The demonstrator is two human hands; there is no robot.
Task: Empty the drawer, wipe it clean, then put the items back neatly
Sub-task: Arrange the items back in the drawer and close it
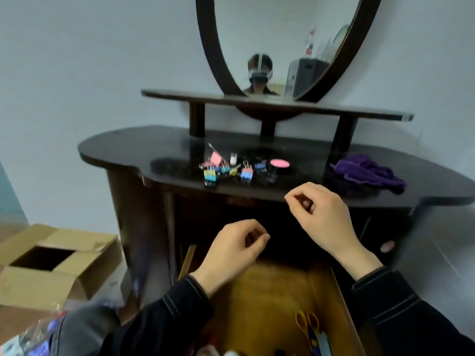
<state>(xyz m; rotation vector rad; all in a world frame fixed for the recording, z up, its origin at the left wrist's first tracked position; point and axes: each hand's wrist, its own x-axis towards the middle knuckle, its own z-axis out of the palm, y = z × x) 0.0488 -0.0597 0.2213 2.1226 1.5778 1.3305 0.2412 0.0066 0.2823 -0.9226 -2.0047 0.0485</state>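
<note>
We see the drawer [272, 299] pulled open at 6 o'clock, its wooden floor bare in the middle, with yellow-handled scissors [307, 322] and a few blurred bits at its near end. Both hands hover over it. The left hand [231, 253] and the right hand [321, 217], which is higher and toward 1 o'clock, each have curled fingers with thumb meeting forefinger. We can make out nothing held in either. On the bench [128, 147] at 12 o'clock lie coloured clips [226, 168], with a pink-lidded tin [280, 167] just beside them at their 3 o'clock and a purple cloth [365, 172] further that way. An open box [84, 263] sits on the floor at 8 o'clock.
</note>
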